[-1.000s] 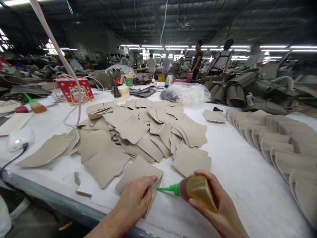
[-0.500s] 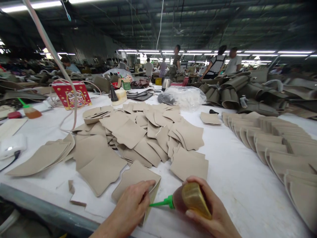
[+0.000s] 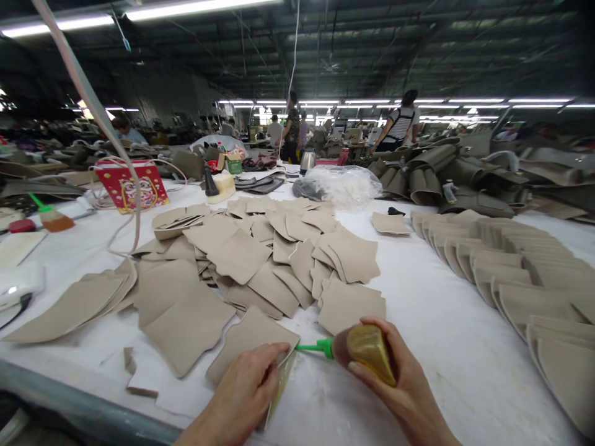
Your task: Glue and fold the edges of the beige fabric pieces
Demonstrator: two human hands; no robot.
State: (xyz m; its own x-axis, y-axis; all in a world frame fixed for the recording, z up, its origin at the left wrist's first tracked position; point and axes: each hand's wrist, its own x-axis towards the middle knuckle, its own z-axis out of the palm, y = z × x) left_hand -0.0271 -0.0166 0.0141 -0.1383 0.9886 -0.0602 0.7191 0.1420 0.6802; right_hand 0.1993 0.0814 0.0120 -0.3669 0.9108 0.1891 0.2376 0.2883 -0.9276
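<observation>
My right hand (image 3: 400, 384) is wrapped round a squeeze bottle (image 3: 367, 353) of amber liquid, tipped on its side with its green nozzle (image 3: 313, 347) pointing left. The nozzle tip is at the upper right corner of a beige leather-like piece (image 3: 253, 337). My left hand (image 3: 251, 378) grips that piece, index finger stretched along its top near the corner and the thumb lower at its edge. A shiny wet-looking strip shows on the folded-up side below the corner. The palm hides the lower part of the piece.
A loose pile of beige pieces (image 3: 242, 254) covers the middle of the white table (image 3: 432, 347). Overlapping rows of folded pieces (image 3: 506, 260) stand at the right. A second glue bottle (image 3: 56, 220), a red box (image 3: 132, 186) and a cable (image 3: 138, 217) are at the left. Several people work behind.
My right hand has moved the bottle's nozzle up along the edge of the piece to its corner. The left hand stays on the piece. The camera view has shifted slightly.
</observation>
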